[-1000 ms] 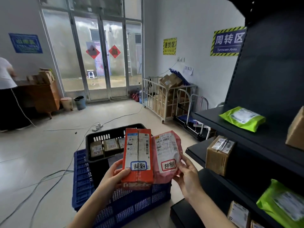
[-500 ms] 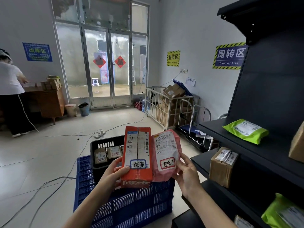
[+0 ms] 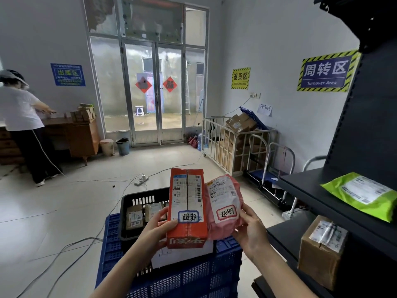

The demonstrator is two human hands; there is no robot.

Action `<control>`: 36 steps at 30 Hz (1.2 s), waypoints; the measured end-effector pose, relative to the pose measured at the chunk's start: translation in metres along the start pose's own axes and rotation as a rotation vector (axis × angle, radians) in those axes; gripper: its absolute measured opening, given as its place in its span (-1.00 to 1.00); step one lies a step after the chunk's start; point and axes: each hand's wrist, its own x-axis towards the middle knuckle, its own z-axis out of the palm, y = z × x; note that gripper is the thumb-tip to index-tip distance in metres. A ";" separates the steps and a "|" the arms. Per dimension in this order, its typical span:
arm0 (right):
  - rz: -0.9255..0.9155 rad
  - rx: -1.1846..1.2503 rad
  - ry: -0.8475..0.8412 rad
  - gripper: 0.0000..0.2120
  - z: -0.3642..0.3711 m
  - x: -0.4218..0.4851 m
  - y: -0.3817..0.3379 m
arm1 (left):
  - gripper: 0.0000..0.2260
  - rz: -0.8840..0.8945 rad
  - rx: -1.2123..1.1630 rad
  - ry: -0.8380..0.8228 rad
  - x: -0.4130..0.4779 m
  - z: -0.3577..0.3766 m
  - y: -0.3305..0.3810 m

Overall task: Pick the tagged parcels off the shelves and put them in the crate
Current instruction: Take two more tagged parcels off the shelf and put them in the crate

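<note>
Nearby, the left hand (image 3: 160,227) curls round an orange box (image 3: 188,203); the right hand (image 3: 250,231) curls round a pink mailer (image 3: 224,203) touching it. Beyond sits a black crate (image 3: 129,203).

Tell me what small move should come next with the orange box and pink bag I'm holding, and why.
Probably lower both into the black plastic crate below them. The left hand grips the orange cardboard box and the right hand holds the pink plastic mailer bag; both show handwritten tags, and the crate already holds small brown parcels.
</note>
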 end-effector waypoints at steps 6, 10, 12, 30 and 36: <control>0.047 0.009 -0.030 -0.78 0.008 0.068 -0.005 | -0.34 -0.007 0.000 0.047 0.055 -0.009 0.011; 0.085 -0.025 -0.068 -0.77 0.021 0.111 0.000 | -0.32 -0.016 0.006 0.098 0.082 -0.023 0.013; 0.116 -0.032 -0.093 -0.77 0.027 0.128 0.009 | -0.35 -0.027 0.011 0.122 0.092 -0.033 0.010; 0.144 -0.216 0.048 -0.76 0.098 0.325 0.129 | -0.51 -0.211 -0.045 0.209 0.256 -0.178 -0.031; 0.154 -0.255 0.201 -0.78 0.080 0.376 0.162 | -0.49 -0.304 -0.050 0.246 0.302 -0.215 -0.067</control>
